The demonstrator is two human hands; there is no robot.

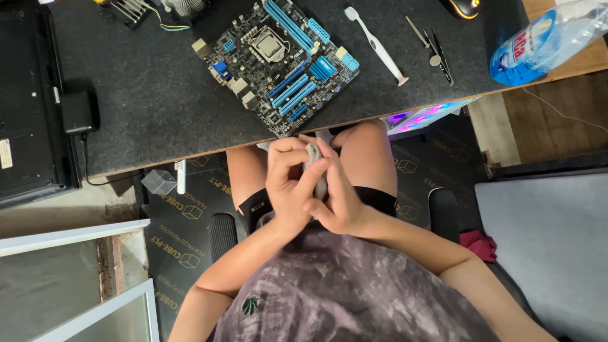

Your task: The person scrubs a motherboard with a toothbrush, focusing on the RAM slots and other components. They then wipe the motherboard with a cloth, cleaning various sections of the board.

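Note:
Both my hands meet over my lap, just below the desk's front edge. My left hand [286, 183] and my right hand [339, 196] are closed together around a small grey-white object [313, 155], possibly a wipe or cloth; most of it is hidden by my fingers. On the dark desk mat [158, 88] above lies a computer motherboard [278, 63] with blue slots and a bare processor socket. A white toothbrush [375, 44] lies to its right.
Tweezers and a small metal tool [434, 47] lie right of the toothbrush. A clear plastic bottle with a blue label [544, 41] lies at the far right. A black laptop [28, 101] sits at the left, a cooler with wires [149, 9] at the top edge.

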